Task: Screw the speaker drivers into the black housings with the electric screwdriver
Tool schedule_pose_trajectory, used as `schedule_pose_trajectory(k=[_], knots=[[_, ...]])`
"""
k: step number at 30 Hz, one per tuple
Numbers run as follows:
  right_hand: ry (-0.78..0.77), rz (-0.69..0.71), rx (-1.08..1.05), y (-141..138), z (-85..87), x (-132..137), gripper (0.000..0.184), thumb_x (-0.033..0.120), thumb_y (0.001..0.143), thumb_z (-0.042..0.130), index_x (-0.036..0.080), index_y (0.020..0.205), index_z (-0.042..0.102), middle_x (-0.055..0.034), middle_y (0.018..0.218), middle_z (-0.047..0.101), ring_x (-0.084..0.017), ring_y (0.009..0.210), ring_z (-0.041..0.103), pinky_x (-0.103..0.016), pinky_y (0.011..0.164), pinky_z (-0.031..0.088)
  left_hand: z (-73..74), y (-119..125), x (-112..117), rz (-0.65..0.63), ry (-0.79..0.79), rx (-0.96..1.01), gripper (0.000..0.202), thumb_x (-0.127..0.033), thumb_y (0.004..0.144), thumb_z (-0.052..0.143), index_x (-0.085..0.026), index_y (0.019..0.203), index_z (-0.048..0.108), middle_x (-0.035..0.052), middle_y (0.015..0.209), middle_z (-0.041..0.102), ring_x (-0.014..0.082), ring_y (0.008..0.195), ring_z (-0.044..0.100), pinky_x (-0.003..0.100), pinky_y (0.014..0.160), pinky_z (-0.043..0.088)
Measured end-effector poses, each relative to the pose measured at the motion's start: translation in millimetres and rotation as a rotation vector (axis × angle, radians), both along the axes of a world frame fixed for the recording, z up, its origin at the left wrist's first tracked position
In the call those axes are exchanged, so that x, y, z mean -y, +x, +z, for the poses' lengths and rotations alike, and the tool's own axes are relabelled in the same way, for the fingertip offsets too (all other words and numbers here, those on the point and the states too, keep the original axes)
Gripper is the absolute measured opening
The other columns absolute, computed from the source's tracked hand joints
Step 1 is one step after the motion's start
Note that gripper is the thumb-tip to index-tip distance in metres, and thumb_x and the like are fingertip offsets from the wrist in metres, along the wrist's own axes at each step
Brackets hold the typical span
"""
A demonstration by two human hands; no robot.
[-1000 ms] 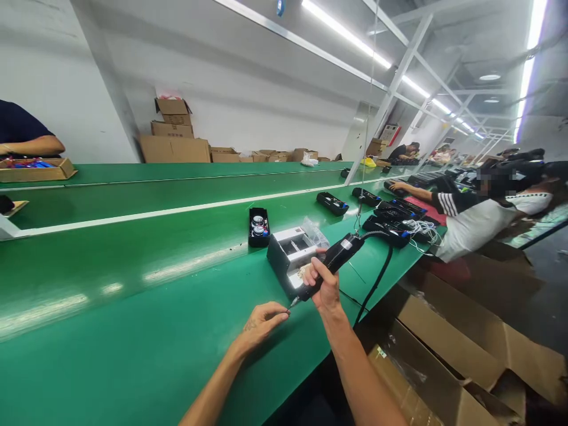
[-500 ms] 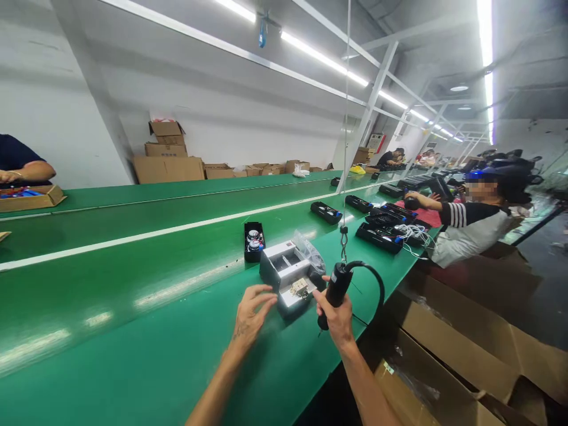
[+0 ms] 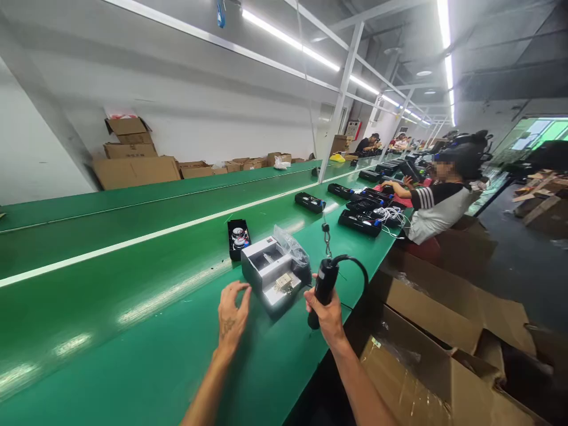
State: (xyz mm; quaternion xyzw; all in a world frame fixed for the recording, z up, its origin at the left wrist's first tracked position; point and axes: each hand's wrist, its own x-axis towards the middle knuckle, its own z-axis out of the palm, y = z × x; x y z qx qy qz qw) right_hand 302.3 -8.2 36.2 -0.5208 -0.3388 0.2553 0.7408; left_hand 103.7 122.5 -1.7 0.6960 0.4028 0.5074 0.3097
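My right hand (image 3: 327, 310) is wrapped round a black electric screwdriver (image 3: 326, 287), held upright with its bit pointing down. The tool hangs from a chain and cord, and a black cable curves off its top. Left of it on the green bench sits a grey box-shaped screw feeder (image 3: 270, 273), with a pale metal mechanism in its front tray and clear plastic over its far right side. My left hand (image 3: 233, 313) is just left of the feeder, fingers bent, thumb apart, holding nothing. Behind the feeder lies an open black speaker housing (image 3: 239, 239) with round drivers inside.
More black housings (image 3: 359, 222) lie along the bench, with a bundle of white cables (image 3: 393, 216) among them. A co-worker (image 3: 437, 204) sits at the right side. Open cardboard boxes (image 3: 444, 331) stand below the bench edge at right; stacked cartons (image 3: 135, 163) line the wall.
My left hand has drawn back from the feeder's near left side, leaving a gap. The right hand still grips the screwdriver. The view has swung to the right.
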Motion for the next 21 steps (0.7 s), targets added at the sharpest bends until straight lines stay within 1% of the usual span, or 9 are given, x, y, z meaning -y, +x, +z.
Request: schedule_pose_trajectory(k=[3,6,8,11,14,15,17,19,21], knots=[[0.182,0.113,-0.199,-12.0,14.1,-13.6,0.049,0.042,0.077,0.085,0.026,0.116,0.059,0.0093,0.065,0.053,-0.009,0.048,0.047,-0.025,0.051,0.04,-21.5,-13.9,28.7,-0.128,-0.119,-0.028,0.037,-0.057,0.09,0.06,-0.022,0.087,0.074,0.0086,0.096,0.073,0.0272,0.098,0.066,0.045,0.096,0.052],[0.303,0.263,-0.384,-28.1,28.9,-29.5,0.047,0.051,0.077,0.083,0.027,0.111,0.061,0.0106,0.061,0.043,-0.006,0.045,0.036,-0.022,0.048,0.035,-27.5,-18.5,48.4,-0.328,-0.212,-0.054,0.044,-0.061,0.092,0.057,-0.022,0.085,0.077,0.0075,0.095,0.075,0.0242,0.095,0.069,0.038,0.091,0.054],[0.322,0.344,-0.475,-36.9,36.8,-37.2,0.045,0.056,0.076,0.082,0.027,0.105,0.062,0.0107,0.061,0.037,-0.005,0.044,0.026,-0.02,0.044,0.031,-23.2,-18.7,57.2,-0.453,-0.269,-0.051,0.054,-0.063,0.097,0.046,-0.021,0.084,0.077,0.008,0.098,0.076,0.0237,0.098,0.069,0.036,0.093,0.053],[0.325,0.396,-0.553,-45.0,44.1,-42.7,0.043,0.058,0.075,0.082,0.027,0.099,0.063,0.0111,0.06,0.031,-0.005,0.044,0.016,-0.018,0.041,0.026,-8.0,-16.3,67.2,-0.642,-0.396,0.01,0.069,-0.067,0.101,0.028,-0.018,0.086,0.075,0.0094,0.093,0.075,0.0239,0.094,0.068,0.037,0.095,0.052],[0.319,0.389,-0.559,-48.2,46.6,-43.3,0.041,0.057,0.075,0.081,0.027,0.096,0.063,0.0111,0.061,0.028,-0.005,0.045,0.013,-0.018,0.041,0.026,10.8,-11.9,74.5,-0.795,-0.543,0.07,0.069,-0.069,0.1,0.03,-0.016,0.095,0.074,0.0086,0.087,0.073,0.0242,0.092,0.066,0.039,0.099,0.048],[0.314,0.384,-0.551,-48.6,46.8,-43.1,0.041,0.057,0.076,0.081,0.027,0.096,0.062,0.011,0.061,0.028,-0.006,0.045,0.013,-0.019,0.04,0.026,16.0,-10.3,76.2,-0.82,-0.575,0.076,0.066,-0.069,0.099,0.034,-0.016,0.096,0.074,0.0079,0.085,0.072,0.0238,0.091,0.065,0.038,0.098,0.047],[0.307,0.378,-0.536,-48.8,47.0,-42.7,0.042,0.057,0.076,0.081,0.026,0.096,0.062,0.011,0.061,0.028,-0.006,0.045,0.013,-0.019,0.04,0.026,22.6,-7.3,78.4,-0.813,-0.602,0.064,0.061,-0.069,0.097,0.042,-0.016,0.091,0.073,0.0054,0.077,0.068,0.0214,0.084,0.062,0.034,0.089,0.047],[0.302,0.379,-0.532,-48.8,47.8,-42.8,0.041,0.055,0.076,0.081,0.026,0.096,0.061,0.0113,0.06,0.028,-0.005,0.045,0.013,-0.018,0.039,0.025,23.9,-4.7,79.3,-0.788,-0.621,0.064,0.059,-0.069,0.095,0.047,-0.017,0.081,0.071,0.0028,0.068,0.063,0.0178,0.073,0.057,0.03,0.077,0.045],[0.304,0.385,-0.542,-48.6,49.8,-43.4,0.038,0.05,0.076,0.081,0.027,0.099,0.061,0.0117,0.059,0.027,-0.005,0.044,0.013,-0.018,0.04,0.024,22.6,-2.8,80.0,-0.784,-0.662,0.103,0.059,-0.07,0.093,0.049,-0.018,0.072,0.067,0.0009,0.06,0.056,0.0159,0.065,0.052,0.029,0.07,0.041]])
